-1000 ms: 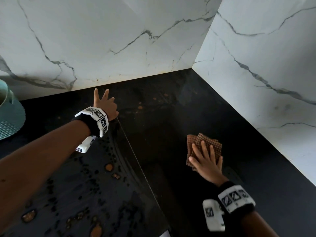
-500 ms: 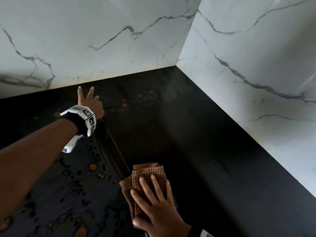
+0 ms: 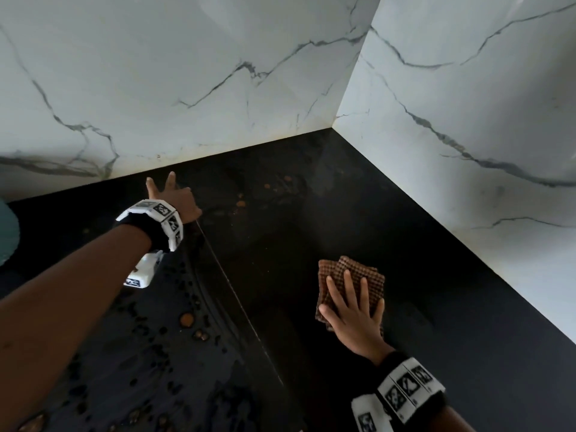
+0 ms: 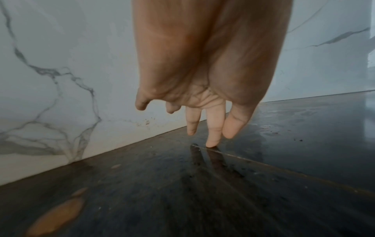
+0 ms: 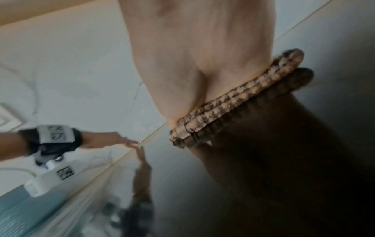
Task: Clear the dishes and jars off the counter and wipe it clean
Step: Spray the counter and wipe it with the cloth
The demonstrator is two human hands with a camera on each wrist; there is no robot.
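The right hand lies flat, fingers spread, pressing a folded brown checked cloth onto the black surface near the marble wall corner. The left hand is open, fingertips braced on the surface close to the back wall. No dishes or jars show here; clearing appears done in this area. Orange spots and dark droplets on the left part indicate wiping is unfinished.

left hand: fingers extended, fingertip down | right hand: flat, fingers spread
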